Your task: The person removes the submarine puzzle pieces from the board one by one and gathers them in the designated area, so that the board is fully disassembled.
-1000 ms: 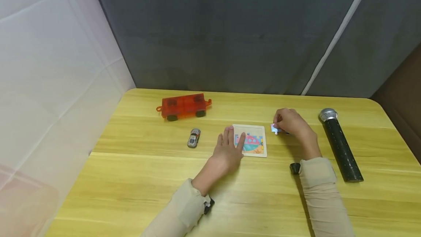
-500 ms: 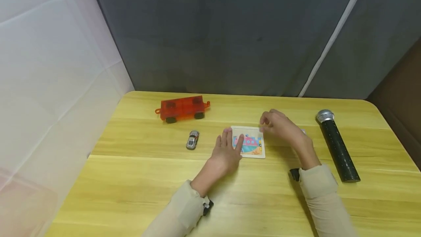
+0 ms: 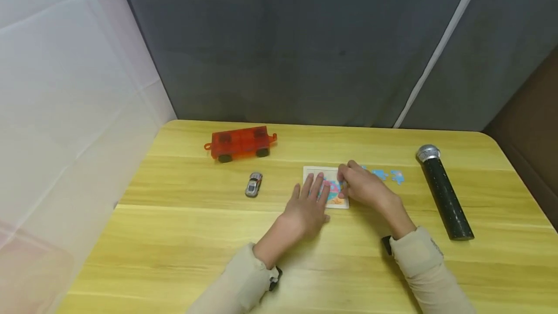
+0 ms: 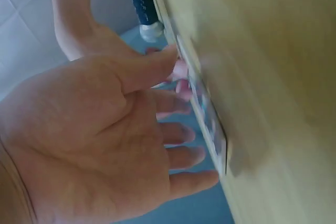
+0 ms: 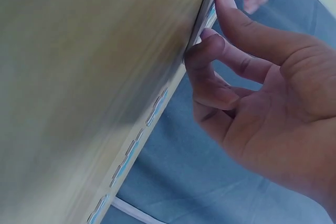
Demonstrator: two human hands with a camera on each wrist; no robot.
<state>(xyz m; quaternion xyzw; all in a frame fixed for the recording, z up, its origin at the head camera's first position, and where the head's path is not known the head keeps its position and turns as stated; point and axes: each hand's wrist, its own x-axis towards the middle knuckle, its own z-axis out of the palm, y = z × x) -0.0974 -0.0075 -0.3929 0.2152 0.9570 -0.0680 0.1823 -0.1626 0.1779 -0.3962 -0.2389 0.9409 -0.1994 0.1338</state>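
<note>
A small square jigsaw puzzle board [image 3: 320, 171] with a pale rim and a pink and blue picture lies on the wooden table. My left hand [image 3: 307, 210] rests on it, fingers straight and spread over the picture. At the board's right side is my right hand [image 3: 366, 188], fingers curled. In the right wrist view its thumb [image 5: 244, 27] and bent index finger [image 5: 205, 59] grip the board's edge; no loose piece shows between them. Blue puzzle pieces lie to the right, among them one piece [image 3: 380, 174] and another piece [image 3: 397, 177]; a further one is partly hidden behind my right hand.
A black microphone [image 3: 444, 197] with a silver head lies at the right. Left of the board is a silver toy car [image 3: 254, 184]. Behind it sits a red see-through toy wagon [image 3: 240, 143]. A grey cloth wall [image 3: 283, 52] stands behind the table.
My right hand has left the loose puzzle pieces and moved left to the board's right side, uncovering the pieces. My left hand's fingers have shifted slightly right across the picture.
</note>
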